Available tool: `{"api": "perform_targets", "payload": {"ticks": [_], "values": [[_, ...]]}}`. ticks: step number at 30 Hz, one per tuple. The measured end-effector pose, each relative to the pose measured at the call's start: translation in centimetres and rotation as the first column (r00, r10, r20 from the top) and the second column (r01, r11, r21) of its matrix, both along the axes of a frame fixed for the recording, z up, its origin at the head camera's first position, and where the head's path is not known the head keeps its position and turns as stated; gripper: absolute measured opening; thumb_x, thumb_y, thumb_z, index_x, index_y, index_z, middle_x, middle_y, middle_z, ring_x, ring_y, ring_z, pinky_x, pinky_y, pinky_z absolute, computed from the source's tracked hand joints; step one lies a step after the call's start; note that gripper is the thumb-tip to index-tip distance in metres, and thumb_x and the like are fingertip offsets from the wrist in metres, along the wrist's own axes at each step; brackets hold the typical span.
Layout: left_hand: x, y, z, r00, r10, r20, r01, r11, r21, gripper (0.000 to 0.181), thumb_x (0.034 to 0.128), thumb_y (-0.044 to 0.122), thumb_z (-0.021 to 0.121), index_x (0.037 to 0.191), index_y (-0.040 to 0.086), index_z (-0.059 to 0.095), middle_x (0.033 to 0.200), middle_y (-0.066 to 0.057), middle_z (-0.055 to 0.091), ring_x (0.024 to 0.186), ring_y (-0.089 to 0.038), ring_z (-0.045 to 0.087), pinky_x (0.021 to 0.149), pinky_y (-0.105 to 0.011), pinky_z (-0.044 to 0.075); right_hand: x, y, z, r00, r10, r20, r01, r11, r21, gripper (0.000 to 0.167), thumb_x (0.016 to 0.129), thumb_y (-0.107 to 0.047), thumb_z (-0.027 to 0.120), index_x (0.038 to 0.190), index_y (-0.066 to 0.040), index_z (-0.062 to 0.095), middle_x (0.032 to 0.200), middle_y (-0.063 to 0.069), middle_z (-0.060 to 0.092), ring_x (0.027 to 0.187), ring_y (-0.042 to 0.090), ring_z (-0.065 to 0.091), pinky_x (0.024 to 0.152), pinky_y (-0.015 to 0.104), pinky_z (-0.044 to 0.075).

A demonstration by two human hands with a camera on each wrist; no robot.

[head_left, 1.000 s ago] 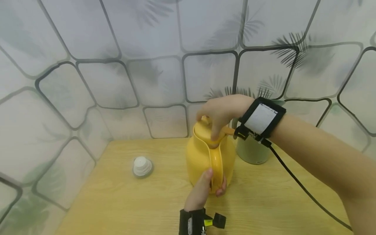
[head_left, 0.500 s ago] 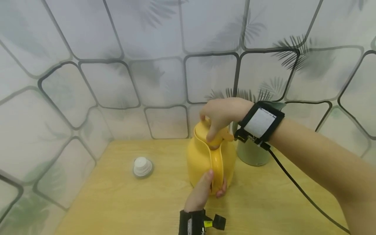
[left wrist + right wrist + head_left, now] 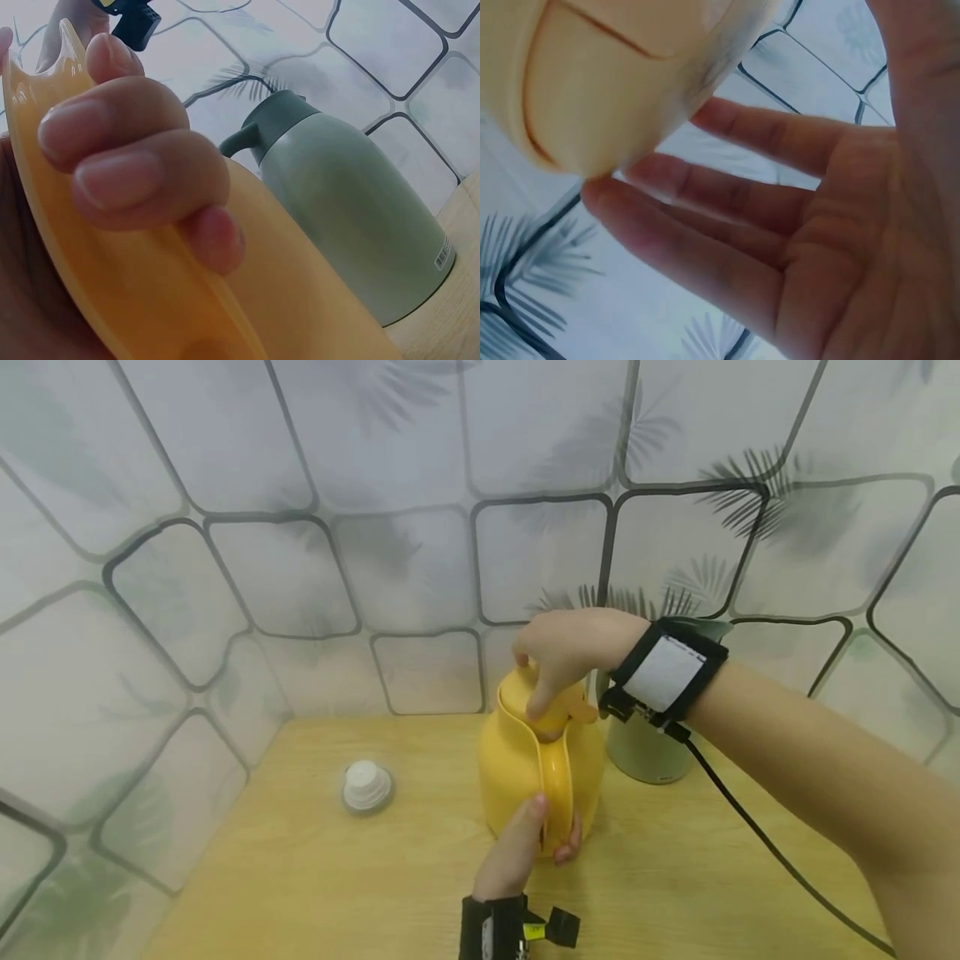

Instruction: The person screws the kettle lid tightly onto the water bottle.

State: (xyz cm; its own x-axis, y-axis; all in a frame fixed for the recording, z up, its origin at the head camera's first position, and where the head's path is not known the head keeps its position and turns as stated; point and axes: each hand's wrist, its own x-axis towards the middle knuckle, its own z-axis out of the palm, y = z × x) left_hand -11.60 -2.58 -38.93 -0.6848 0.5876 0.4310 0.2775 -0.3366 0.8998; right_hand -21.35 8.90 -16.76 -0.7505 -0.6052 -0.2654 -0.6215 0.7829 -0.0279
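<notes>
I count two hands over my feeds, one left hand (image 3: 513,843) and one right hand (image 3: 564,647), with one black wristband on each, two in all: left wristband (image 3: 492,931), right wristband (image 3: 688,662). One black cable (image 3: 780,857) shows. My left wrist view gives me four left fingertips (image 3: 120,180); my right wrist view shows at least three right fingers (image 3: 697,259). I make it two jugs: one yellow jug (image 3: 510,781) and one green jug (image 3: 337,217). The yellow one has one lid (image 3: 517,693) and one handle (image 3: 556,777); I see one barcode label (image 3: 443,253) on the green one. I also count one white stopper-like piece (image 3: 365,785) and one wooden tabletop (image 3: 300,872).
</notes>
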Motion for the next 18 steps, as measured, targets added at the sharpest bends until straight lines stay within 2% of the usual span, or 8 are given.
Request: {"api": "perform_targets", "payload": {"ticks": [4,7,10,13,14,16,18], "values": [[-0.1,0.0,-0.1,1.0,0.003,-0.008,-0.003,1.0,0.006,0.07,0.1036,0.045,0.008,0.07,-0.005,0.042,0.056,-0.023,0.036,0.048,-0.012,0.036,0.047,-0.022,0.034,-0.1,0.6,0.1,0.998,-0.006,0.058,0.006,1.0,-0.002,0.07,0.07,-0.05,0.079,0.125,-0.012,0.058,0.112,0.005,0.06,0.099,0.021,0.056,0.084,0.041,0.046],[-0.1,0.2,0.0,1.0,0.002,-0.021,-0.002,1.0,0.005,0.068,0.1044,0.04,0.006,0.069,-0.005,0.042,0.056,-0.023,0.037,0.049,-0.012,0.037,0.046,-0.024,0.033,-0.2,1.6,0.3,0.987,0.018,0.162,-0.016,1.0,-0.018,0.085,0.069,-0.051,0.081,0.139,-0.017,0.046,0.131,0.008,0.053,0.116,0.025,0.05,0.095,0.046,0.041],[0.0,0.3,-0.1,1.0,-0.002,-0.022,0.002,1.0,-0.002,0.069,0.1042,0.042,0.007,0.069,-0.005,0.043,0.056,-0.023,0.038,0.049,-0.011,0.037,0.047,-0.023,0.034,-0.3,2.7,0.5,0.947,0.094,0.306,-0.083,0.995,-0.051,0.095,0.071,-0.035,0.084,0.149,-0.019,0.033,0.148,0.01,0.034,0.129,0.029,0.037,0.098,0.048,0.04],[0.0,0.3,0.0,1.0,-0.002,-0.022,0.002,1.0,-0.003,0.071,0.1035,0.047,0.009,0.069,-0.005,0.043,0.056,-0.023,0.038,0.049,-0.012,0.037,0.047,-0.022,0.035,-0.5,3.6,0.5,0.911,0.146,0.385,-0.134,0.989,-0.059,0.1,0.072,-0.012,0.083,0.152,-0.022,0.025,0.156,0.011,0.018,0.138,0.033,0.022,0.102,0.05,0.034],[-0.1,0.2,0.0,1.0,-0.003,-0.021,0.003,1.0,0.001,0.072,0.1034,0.047,0.009,0.069,-0.005,0.043,0.056,-0.023,0.038,0.048,-0.013,0.037,0.047,-0.023,0.034,-0.5,3.8,0.4,0.902,0.141,0.409,-0.126,0.99,-0.064,0.102,0.07,-0.005,0.081,0.152,-0.025,0.024,0.157,0.01,0.013,0.139,0.034,0.018,0.103,0.05,0.034],[-0.1,0.1,0.1,1.0,0.0,-0.024,0.0,1.0,0.004,0.072,0.1032,0.048,0.009,0.07,-0.005,0.043,0.055,-0.023,0.038,0.048,-0.014,0.036,0.047,-0.023,0.034,-0.5,4.0,0.3,0.9,0.142,0.412,-0.127,0.99,-0.064,0.105,0.069,0.003,0.078,0.152,-0.029,0.023,0.158,0.009,0.007,0.142,0.033,0.009,0.106,0.052,0.026],[-0.1,0.0,0.1,1.0,0.003,-0.022,-0.002,1.0,0.005,0.072,0.1031,0.048,0.009,0.07,-0.006,0.044,0.055,-0.023,0.037,0.048,-0.013,0.036,0.047,-0.023,0.034,-0.6,4.2,0.2,0.896,0.14,0.422,-0.115,0.99,-0.083,0.106,0.067,0.008,0.074,0.152,-0.03,0.024,0.159,0.008,0.005,0.142,0.033,0.007,0.104,0.051,0.029]]}}
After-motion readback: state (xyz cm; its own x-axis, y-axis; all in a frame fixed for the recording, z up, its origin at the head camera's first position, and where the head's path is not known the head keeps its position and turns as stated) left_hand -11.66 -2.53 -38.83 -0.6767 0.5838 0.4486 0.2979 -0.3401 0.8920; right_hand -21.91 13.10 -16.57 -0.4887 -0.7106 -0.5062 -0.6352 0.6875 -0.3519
